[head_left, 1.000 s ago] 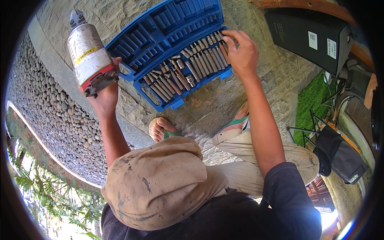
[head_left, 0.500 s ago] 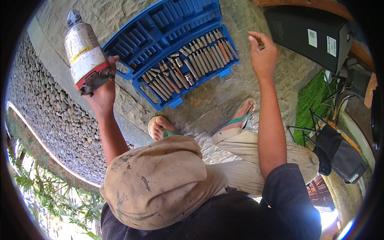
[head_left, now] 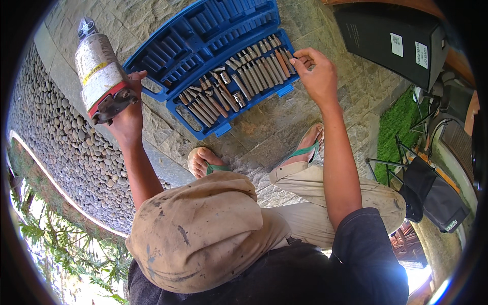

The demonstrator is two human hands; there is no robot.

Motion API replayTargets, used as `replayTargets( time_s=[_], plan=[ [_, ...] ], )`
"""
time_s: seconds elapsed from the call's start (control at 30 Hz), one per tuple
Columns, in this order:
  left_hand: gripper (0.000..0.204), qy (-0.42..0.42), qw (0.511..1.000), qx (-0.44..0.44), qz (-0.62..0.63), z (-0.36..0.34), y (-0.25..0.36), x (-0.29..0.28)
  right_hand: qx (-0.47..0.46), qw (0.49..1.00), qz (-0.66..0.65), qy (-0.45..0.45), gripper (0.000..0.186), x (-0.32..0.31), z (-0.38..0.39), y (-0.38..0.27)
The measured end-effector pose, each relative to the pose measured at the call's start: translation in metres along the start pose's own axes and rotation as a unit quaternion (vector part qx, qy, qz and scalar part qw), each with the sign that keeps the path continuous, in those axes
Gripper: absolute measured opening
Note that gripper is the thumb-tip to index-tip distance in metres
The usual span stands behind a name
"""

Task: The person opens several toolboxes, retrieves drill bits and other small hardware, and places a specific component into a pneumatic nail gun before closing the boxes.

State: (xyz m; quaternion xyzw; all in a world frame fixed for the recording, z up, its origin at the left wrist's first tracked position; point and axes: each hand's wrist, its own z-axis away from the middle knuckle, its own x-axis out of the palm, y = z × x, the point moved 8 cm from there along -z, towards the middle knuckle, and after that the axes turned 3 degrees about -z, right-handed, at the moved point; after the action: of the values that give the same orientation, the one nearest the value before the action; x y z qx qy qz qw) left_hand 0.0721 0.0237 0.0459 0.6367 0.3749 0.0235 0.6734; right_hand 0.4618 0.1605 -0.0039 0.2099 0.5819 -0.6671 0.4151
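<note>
At the far left, my left hand point(head_left: 128, 118) is wrapped round a worn silver-white power tool point(head_left: 96, 68). The tool has a yellow label, a red band and a dark, battered lower end, and its metal tip points up and away. Before me a blue plastic case point(head_left: 195, 133) lies unfolded on the stone. Several long metal bits point(head_left: 258, 76) sit in rows in its near half, along with two shiny sockets point(head_left: 239, 98). At the case's right end my right hand point(head_left: 319, 80) is open, thumb and forefinger slightly apart by the last bits. Whether they touch a bit is unclear.
Rough stone paving point(head_left: 254, 134) lies under the case and my sandalled feet. Grey pebbles point(head_left: 76, 137) border it on the left. To the right are a large black box point(head_left: 378, 46), green artificial turf point(head_left: 394, 122) and a dark folding chair point(head_left: 432, 188).
My right hand has moved left and slightly nearer, to the end of the bit rows. The left hand and tool have shifted a little left and nearer. The case has barely moved.
</note>
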Motion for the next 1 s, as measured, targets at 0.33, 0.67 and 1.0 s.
replayTargets(
  time_s=[0.33,0.67,1.0],
  plan=[
    [0.008,-0.011,1.0,0.013,0.017,0.001,-0.002,0.006,-0.04,0.995,0.088,0.019,0.019,-0.004,0.003,-0.014],
    [0.061,0.009,0.998,0.018,0.056,0.018,-0.035,0.003,0.009,0.992,-0.113,0.05,0.011,-0.028,-0.003,-0.055],
    [0.056,-0.01,0.999,0.025,-0.025,0.011,0.003,0.003,-0.297,0.935,-0.196,0.021,0.014,-0.012,-0.008,-0.278]
  ],
)
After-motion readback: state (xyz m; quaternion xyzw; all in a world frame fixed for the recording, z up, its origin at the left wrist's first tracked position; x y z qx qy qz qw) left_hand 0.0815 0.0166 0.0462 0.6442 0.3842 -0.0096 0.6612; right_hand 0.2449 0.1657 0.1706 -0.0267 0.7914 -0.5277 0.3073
